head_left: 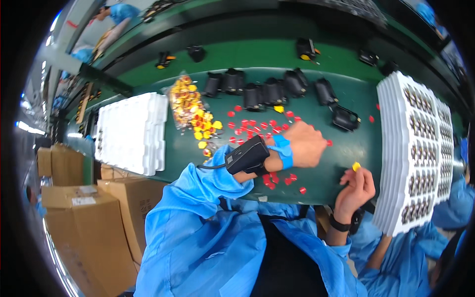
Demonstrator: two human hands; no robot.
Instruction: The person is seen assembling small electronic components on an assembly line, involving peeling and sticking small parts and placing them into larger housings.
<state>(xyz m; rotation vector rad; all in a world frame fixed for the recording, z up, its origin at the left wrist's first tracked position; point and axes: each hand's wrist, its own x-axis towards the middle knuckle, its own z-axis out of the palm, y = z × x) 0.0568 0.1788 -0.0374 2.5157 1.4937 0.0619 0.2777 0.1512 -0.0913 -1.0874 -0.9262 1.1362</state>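
Left of centre, a clear plastic bag (180, 115) holds small yellow plastic pieces (187, 96); mid-frame, the left hand (305, 144) curls beside a flat red disc (330, 143), its grip impossible to tell; lower right of it, the right hand (353, 192) has a squat yellow piece (356, 167) pinched; far right, stacked white plastic trays (387, 148) hold dark metallic parts (419, 178).

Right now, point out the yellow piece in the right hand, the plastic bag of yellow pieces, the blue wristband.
Yellow piece (356, 167): head view, middle of its visible face.
Plastic bag (183, 100): head view, middle of its filled body.
Blue wristband (285, 151): head view, middle of its strip.
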